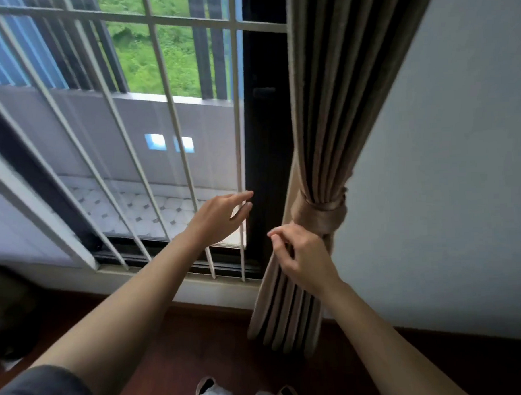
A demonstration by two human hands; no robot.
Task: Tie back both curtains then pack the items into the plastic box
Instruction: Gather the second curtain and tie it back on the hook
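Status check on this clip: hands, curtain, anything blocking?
Left hand open, holding nothing. Right hand curled against brown striped fabric curtain, grip unclear. Curtain bundled by tan fabric tieback. Nothing in the way.

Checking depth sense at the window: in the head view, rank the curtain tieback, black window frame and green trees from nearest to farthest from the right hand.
From the right hand:
1. Curtain tieback, just above it.
2. Black window frame, to its left.
3. Green trees, outside, far upper left.
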